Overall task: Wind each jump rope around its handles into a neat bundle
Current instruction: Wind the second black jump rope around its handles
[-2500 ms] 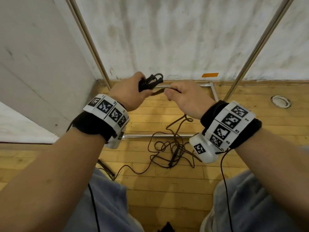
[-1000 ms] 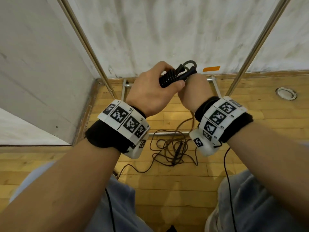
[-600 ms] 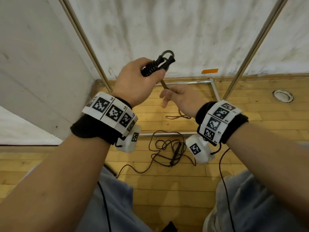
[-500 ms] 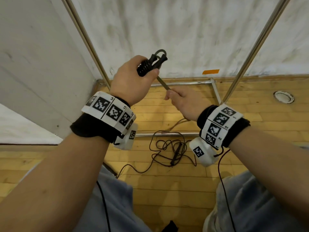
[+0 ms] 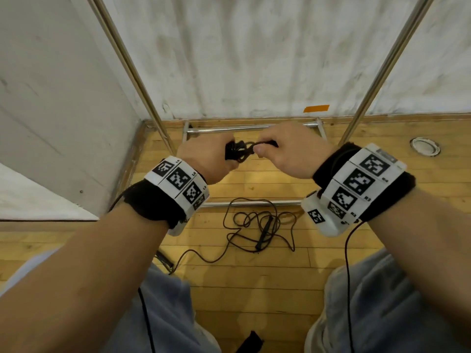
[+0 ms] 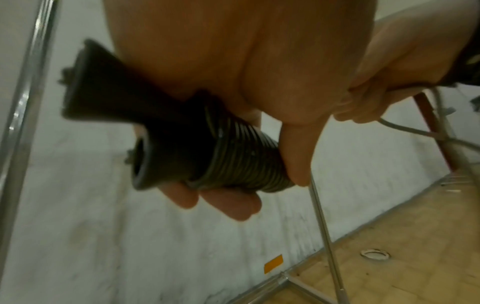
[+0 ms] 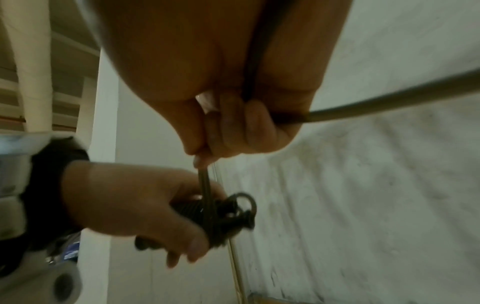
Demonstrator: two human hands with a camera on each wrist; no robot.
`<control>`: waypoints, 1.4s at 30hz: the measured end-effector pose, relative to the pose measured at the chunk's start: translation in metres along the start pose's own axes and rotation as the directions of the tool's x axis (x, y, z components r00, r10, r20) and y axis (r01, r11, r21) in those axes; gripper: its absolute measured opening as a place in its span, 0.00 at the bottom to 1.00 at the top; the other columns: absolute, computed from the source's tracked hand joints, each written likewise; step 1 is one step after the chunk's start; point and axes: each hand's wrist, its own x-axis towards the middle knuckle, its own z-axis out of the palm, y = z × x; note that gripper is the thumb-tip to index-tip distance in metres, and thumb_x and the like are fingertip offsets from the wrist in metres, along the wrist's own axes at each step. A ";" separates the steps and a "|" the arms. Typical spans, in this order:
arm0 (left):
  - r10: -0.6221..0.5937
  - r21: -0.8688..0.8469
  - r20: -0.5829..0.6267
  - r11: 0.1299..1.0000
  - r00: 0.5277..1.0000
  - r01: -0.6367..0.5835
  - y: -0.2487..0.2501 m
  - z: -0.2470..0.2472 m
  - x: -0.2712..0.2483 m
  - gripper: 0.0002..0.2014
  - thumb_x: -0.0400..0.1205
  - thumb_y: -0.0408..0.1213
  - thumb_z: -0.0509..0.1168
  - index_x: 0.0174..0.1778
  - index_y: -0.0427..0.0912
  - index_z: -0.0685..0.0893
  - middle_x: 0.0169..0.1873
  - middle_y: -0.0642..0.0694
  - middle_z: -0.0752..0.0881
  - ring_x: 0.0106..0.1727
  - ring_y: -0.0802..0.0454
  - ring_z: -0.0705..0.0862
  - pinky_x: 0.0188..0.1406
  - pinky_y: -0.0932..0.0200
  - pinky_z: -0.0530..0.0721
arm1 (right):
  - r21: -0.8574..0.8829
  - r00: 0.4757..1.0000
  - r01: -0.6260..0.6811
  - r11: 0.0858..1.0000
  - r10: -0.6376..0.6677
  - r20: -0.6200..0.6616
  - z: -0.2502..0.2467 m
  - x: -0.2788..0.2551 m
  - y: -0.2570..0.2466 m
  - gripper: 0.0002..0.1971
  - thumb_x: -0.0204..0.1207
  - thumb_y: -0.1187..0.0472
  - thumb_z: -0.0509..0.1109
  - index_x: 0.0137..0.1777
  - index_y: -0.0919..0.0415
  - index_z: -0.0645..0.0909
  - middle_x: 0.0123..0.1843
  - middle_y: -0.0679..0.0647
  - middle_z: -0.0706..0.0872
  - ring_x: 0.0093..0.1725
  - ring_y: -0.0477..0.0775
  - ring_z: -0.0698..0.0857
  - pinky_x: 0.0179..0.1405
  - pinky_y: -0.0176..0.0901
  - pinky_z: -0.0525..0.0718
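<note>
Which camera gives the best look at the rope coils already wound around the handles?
The left wrist view: the coils fill the middle of the frame, stacked turn on turn around the handles in the left hand. The right wrist view shows them smaller and blurred. In the head view both hands mostly hide them.

My left hand (image 5: 206,159) hides most of the handles (image 6: 145,127). My right hand (image 5: 288,151) covers the rope (image 7: 206,185) it pinches. On the floor (image 5: 254,289), my right wrist hides part of the second rope (image 5: 257,225).
</note>
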 end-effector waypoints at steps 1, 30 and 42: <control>0.045 -0.012 0.030 0.999 0.999 -0.045 0.004 0.002 -0.001 0.13 0.78 0.54 0.67 0.57 0.58 0.77 0.37 0.59 0.79 0.37 0.55 0.76 0.28 0.60 0.67 | -0.005 1.000 -0.002 1.000 0.002 -0.025 -0.003 0.000 0.003 0.14 0.82 0.53 0.60 0.41 0.57 0.83 0.31 0.49 0.79 0.32 0.50 0.76 0.28 0.40 0.68; -0.113 -0.706 -0.274 0.698 0.955 -0.120 0.021 -0.029 -0.013 0.15 0.77 0.52 0.69 0.51 0.48 0.76 0.41 0.46 0.87 0.40 0.43 0.87 0.45 0.39 0.86 | 0.237 0.979 -0.142 0.961 0.172 -0.112 0.039 0.003 -0.004 0.09 0.83 0.54 0.60 0.42 0.52 0.76 0.30 0.44 0.77 0.28 0.41 0.74 0.24 0.31 0.66; -0.168 -0.463 -0.381 0.886 0.909 -0.031 -0.012 -0.023 0.001 0.17 0.76 0.59 0.66 0.55 0.53 0.78 0.41 0.54 0.86 0.41 0.51 0.85 0.39 0.53 0.85 | 0.577 0.967 -0.228 0.785 0.250 0.041 0.038 0.008 -0.008 0.08 0.85 0.57 0.56 0.47 0.55 0.76 0.29 0.47 0.71 0.26 0.47 0.69 0.28 0.39 0.68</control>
